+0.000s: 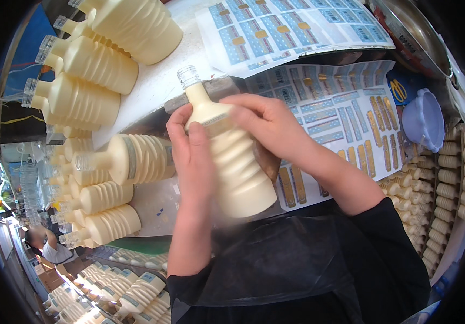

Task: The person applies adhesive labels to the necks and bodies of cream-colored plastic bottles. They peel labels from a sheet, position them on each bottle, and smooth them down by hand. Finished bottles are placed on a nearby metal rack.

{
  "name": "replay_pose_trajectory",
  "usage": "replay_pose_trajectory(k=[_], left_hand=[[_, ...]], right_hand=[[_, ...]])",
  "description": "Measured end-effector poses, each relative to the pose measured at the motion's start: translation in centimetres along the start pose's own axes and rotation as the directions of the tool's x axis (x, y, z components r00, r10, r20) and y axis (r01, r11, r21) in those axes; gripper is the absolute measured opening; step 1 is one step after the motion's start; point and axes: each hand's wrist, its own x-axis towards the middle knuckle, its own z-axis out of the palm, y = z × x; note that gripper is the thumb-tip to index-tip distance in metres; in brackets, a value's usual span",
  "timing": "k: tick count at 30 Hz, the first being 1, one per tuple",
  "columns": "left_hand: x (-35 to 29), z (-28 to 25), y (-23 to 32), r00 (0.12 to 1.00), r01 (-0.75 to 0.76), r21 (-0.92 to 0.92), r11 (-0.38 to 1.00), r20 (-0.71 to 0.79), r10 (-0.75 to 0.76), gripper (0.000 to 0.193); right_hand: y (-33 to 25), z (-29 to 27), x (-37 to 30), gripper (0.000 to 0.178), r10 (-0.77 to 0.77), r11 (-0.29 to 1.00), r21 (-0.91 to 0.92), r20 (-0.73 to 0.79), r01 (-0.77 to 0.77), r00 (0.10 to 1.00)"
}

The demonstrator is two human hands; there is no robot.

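A cream plastic bottle (240, 175) with a ribbed, wavy body and a clear threaded neck leans in front of me, neck pointing away. My left hand (189, 137) grips its left side, the thumb pressed at the shoulder by a narrow grey label strip (216, 120). My right hand (259, 116) is closed on the bottle's right shoulder, thumb and fingers at the strip's right end. Just left of my left hand lies another cream bottle (135, 158) with a grey label band. Under my right forearm is a sheet of blue and gold labels (319, 127).
A second label sheet (275, 32) lies at the back of the white table (154, 92). More cream bottles (89, 100) crowd the left. A lilac pail (424, 119) and a metal basin (413, 29) stand right. Rows of bottles (443, 200) fill the right; another person (54, 248) is far left.
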Motion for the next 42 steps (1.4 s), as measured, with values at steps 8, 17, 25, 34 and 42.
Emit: replay_pose_trajectory(k=[8, 17, 25, 34, 42], left_hand=[[-0.5, -0.3, -0.5, 0.988, 0.149, -0.178, 0.973, 0.068, -0.139, 0.049], [-0.3, -0.5, -1.0, 0.985, 0.161, -0.225, 0.961, 0.090, -0.144, 0.048], [-0.6, -1.3, -3.0, 0.941, 0.337, -0.592, 0.732, 0.186, -0.283, 0.047], [-0.5, -1.9, -3.9, 0.919, 0.394, -0.685, 0.613, 0.282, -0.275, 0.048], [-1.1, -2.2, -1.3, 0.928, 0.374, -0.682, 0.629, 0.272, -0.256, 0.040]], right_hand=[[-2.6, 0.8, -0.7, 0.038, 0.075, 0.977, -0.201, 0.006, -0.072, 0.997], [-0.6, 0.8, -0.1, 0.037, 0.038, 0.999, -0.035, -0.028, -0.039, 0.999], [-3.0, -1.7, -0.8, 0.027, 0.135, 0.966, 0.244, -0.170, -0.091, 0.976], [-3.3, 0.2, -2.3, 0.021, -0.557, 0.730, -0.599, -0.244, 0.328, 0.794], [-3.0, 1.1, -3.4, 0.024, -0.821, 0.329, -0.688, 0.131, 0.647, 0.556]])
